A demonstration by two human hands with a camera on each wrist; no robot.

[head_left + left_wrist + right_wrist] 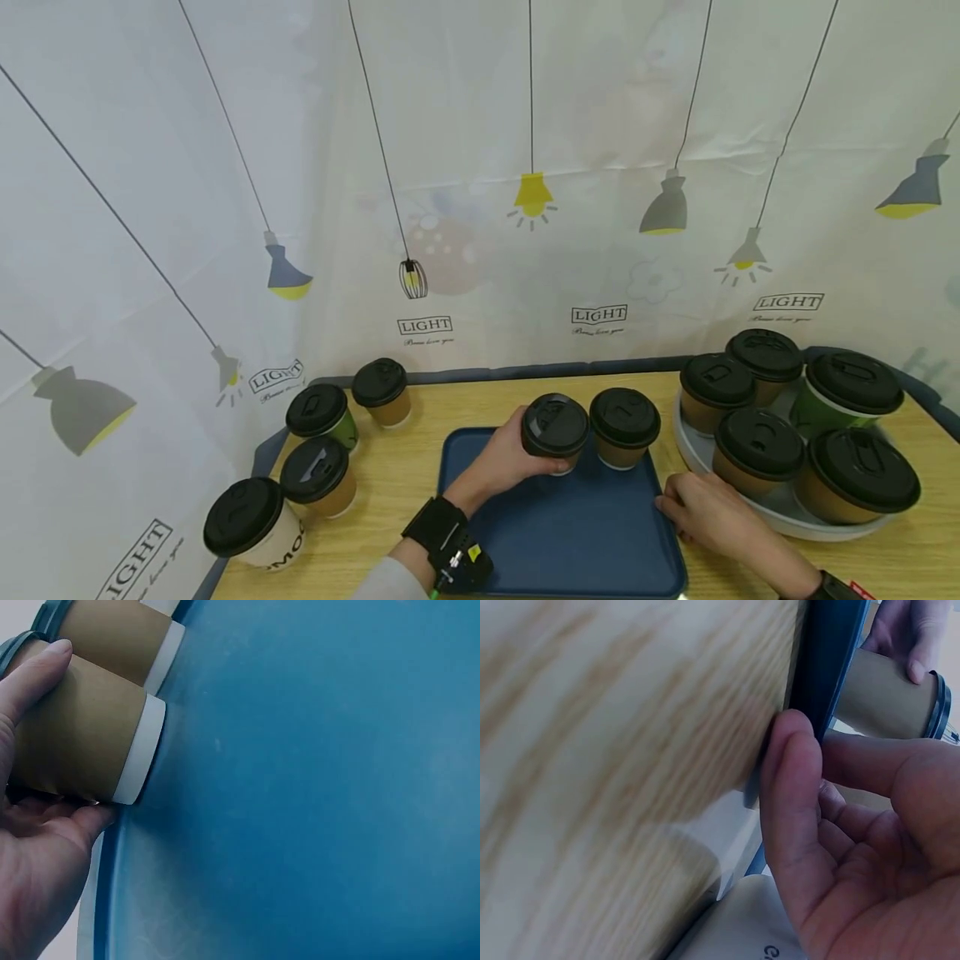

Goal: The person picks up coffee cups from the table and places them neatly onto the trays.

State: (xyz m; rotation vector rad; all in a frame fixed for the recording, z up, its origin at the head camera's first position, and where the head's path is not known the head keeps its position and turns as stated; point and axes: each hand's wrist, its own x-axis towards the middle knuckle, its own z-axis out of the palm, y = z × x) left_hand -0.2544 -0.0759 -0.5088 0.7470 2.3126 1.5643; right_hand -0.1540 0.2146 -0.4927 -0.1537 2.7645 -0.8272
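Observation:
My left hand (512,457) grips a brown paper coffee cup (82,727) with a black lid (556,423), its thumb and fingers on opposite sides. The cup is at the far part of a blue tray (570,533); whether its base touches the tray, I cannot tell. Just right of it a second lidded brown cup (621,454) stands on the tray, close beside the first. At the tray's right edge my right hand (708,512) pinches the rim between thumb and fingers, seen closely in the right wrist view, where the tray rim (829,667) rises past the fingertips.
A round white tray (701,450) on the right carries several lidded cups, one a green cup (821,412). Left of the blue tray stand a white cup (273,537), another green cup (345,429) and two brown cups (393,411). A lamp-print curtain (480,125) hangs behind the wooden table (405,492).

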